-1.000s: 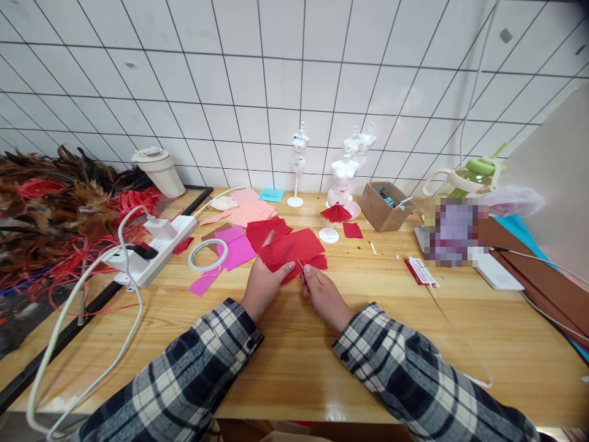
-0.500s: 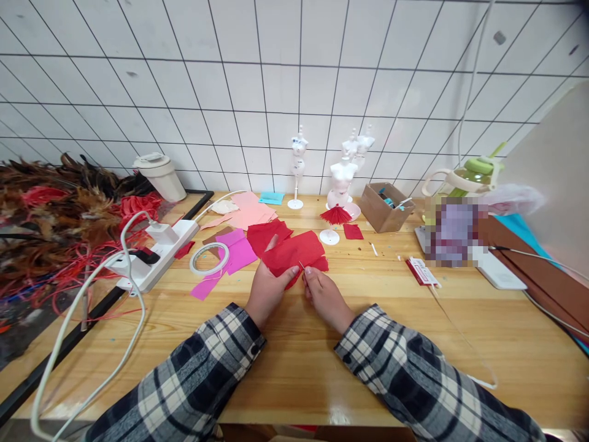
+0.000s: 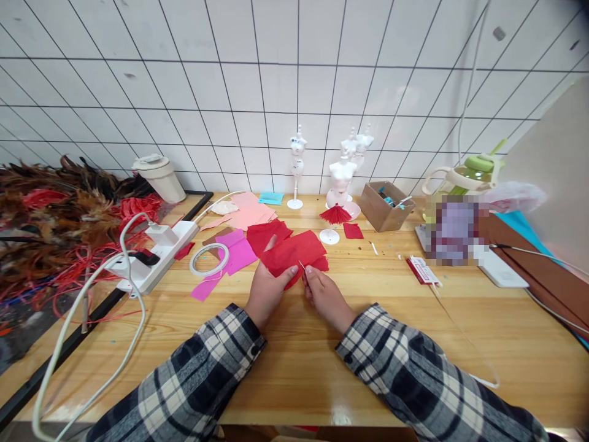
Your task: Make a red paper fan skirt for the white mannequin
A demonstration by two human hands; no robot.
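My left hand point(image 3: 269, 288) grips a piece of red crepe paper point(image 3: 294, 250) by its lower left edge, thumb on top and a finger showing behind. Pinched in my right hand point(image 3: 324, 293) is a thin, light-coloured stick point(image 3: 302, 265), perhaps a toothpick or needle; its tip is at the lower edge of the red paper. More red paper point(image 3: 264, 233) lies behind my left hand. Just beyond the held sheet stands a small white dress form point(image 3: 342, 175) with a red fringed skirt point(image 3: 335, 213) at its base.
Magenta paper point(image 3: 238, 250), pink paper point(image 3: 248, 209) and a roll of white tape point(image 3: 196, 261) lie to the left, near a power strip point(image 3: 168, 252) with cables. A cardboard box point(image 3: 384, 212) stands at the back right. A small red-and-white packet point(image 3: 423, 271) lies to the right.
Both hands and the red paper stay nearly in place. The view shifts only very slightly.
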